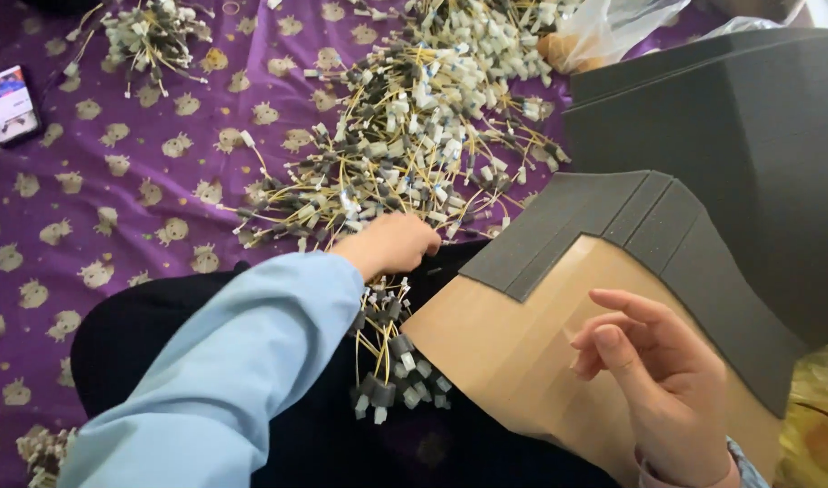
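Clearly, in the head view, the left hand (pixel 391 244) in a light-blue sleeve (pixel 224 380) reaches into the big heap of short yellow-wired connectors with white plugs and grey foam collars (pixel 405 154) on the purple patterned cloth (pixel 116 181); its fingers are curled closed among the wires, though whether they grip one I cannot tell. A smaller bundle of the same connectors (pixel 391 361) lies on the dark lap (pixel 143 334) just below that hand. The right hand (pixel 653 380) hovers loosely open, holding nothing, over a tan backing sheet edged with dark grey foam strips (pixel 522 334). These leads look light, limp and prone to tangling; pinching one by its stiff plug or foam collar seems safest. A phone (pixel 10 102) lies far left.
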